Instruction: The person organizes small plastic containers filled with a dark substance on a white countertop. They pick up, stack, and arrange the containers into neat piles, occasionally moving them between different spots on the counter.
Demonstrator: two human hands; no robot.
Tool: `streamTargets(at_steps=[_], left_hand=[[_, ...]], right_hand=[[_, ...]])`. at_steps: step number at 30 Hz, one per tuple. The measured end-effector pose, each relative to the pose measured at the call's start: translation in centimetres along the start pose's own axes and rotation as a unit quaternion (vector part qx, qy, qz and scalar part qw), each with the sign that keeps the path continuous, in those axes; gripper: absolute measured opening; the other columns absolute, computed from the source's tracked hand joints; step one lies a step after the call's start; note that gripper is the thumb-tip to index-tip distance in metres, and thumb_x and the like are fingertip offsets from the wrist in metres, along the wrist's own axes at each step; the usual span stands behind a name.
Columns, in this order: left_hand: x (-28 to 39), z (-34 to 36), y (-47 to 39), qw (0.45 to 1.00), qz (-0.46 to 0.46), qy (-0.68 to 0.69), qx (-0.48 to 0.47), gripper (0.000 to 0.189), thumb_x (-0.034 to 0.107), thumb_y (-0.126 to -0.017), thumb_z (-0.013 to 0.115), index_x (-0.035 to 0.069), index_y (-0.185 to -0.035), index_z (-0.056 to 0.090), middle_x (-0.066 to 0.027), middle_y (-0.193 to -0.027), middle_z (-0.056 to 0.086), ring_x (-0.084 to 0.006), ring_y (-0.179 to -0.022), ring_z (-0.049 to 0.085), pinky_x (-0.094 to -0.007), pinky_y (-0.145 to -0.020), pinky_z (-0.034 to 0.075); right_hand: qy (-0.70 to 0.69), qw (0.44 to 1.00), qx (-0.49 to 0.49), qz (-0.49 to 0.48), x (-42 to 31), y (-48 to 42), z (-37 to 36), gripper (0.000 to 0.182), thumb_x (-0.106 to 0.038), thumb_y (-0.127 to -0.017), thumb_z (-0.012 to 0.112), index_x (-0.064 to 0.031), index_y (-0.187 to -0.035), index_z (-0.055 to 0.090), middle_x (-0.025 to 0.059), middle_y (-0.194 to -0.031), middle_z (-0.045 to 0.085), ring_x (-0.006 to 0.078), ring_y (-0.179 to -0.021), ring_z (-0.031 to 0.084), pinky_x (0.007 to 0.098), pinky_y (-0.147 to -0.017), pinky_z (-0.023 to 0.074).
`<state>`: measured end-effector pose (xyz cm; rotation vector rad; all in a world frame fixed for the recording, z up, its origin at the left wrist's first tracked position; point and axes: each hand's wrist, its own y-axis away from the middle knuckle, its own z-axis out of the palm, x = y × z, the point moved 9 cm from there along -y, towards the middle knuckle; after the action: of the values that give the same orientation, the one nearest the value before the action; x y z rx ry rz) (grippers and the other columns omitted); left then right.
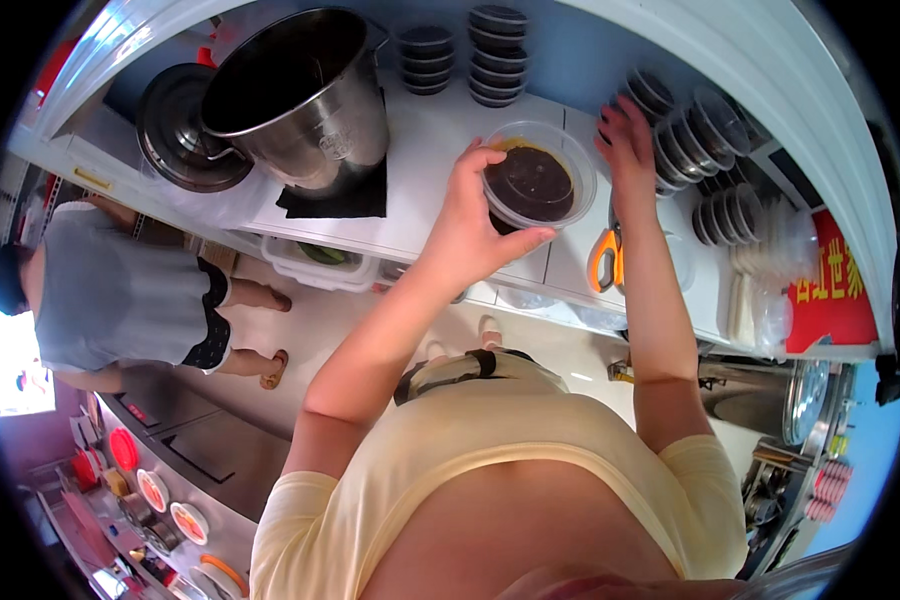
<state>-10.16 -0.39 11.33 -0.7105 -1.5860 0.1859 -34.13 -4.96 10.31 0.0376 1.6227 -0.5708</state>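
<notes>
My left hand grips a round clear plastic tub by its sides, above the white counter. Dark brown contents fill the tub, with a yellowish smear on its inner wall. My right hand is raised with fingers spread, close to the stacked lidded tubs at the back right; whether a fingertip touches one I cannot tell. Below my right hand, orange-handled scissors lie on the counter, partly behind my forearm. Further left stands a large steel pot, uncovered, on a black cloth.
The pot's steel lid leans left of it. Stacks of dark-filled tubs line the counter's back. Clear lids or containers stand at the right. A person in grey is at the left, beside another counter.
</notes>
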Motion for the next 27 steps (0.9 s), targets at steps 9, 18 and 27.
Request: streamTargets(at_steps=[9, 18, 27], left_hand=[[1.8, -1.0, 1.5, 0.995, 0.027, -0.087, 0.048, 0.097, 0.022, -0.064, 0.085, 0.005, -0.134, 0.021, -0.0318, -0.144, 0.015, -0.0425, -0.139, 0.012, -0.0494, -0.11, 0.021], [2.1, -4.1, 5.3, 0.992, 0.004, -0.027, 0.121, 0.075, 0.006, -0.076, 0.064, 0.012, -0.136, 0.019, -0.0236, -0.151, 0.009, -0.0353, -0.14, 0.015, -0.05, -0.111, 0.014], [3.2, -4.5, 6.0, 0.992, 0.054, -0.031, 0.113, 0.059, 0.005, -0.078, 0.06, 0.011, -0.129, 0.031, -0.0223, -0.149, 0.019, -0.0333, -0.139, 0.02, -0.0474, -0.111, 0.016]], right_hand=[[0.4, 0.846, -0.045, -0.349, 1.1, -17.6, 11.9, 0.061, -0.037, -0.081, 0.069, -0.0104, -0.132, 0.046, 0.019, -0.129, 0.051, 0.0344, -0.12, 0.049, 0.0382, -0.096, 0.0427], [0.337, 0.866, -0.006, -0.369, -4.0, -10.6, 9.8, 0.034, -0.022, -0.078, 0.072, -0.02, -0.111, 0.067, 0.0116, -0.121, 0.058, 0.0311, -0.107, 0.057, 0.0378, -0.087, 0.0479], [0.275, 0.842, -0.045, -0.463, -12.7, 3.8, 1.5, 0.037, 0.003, -0.068, 0.077, -0.0126, -0.101, 0.071, 0.0222, -0.142, 0.036, 0.0369, -0.117, 0.053, 0.0404, -0.093, 0.0496]])
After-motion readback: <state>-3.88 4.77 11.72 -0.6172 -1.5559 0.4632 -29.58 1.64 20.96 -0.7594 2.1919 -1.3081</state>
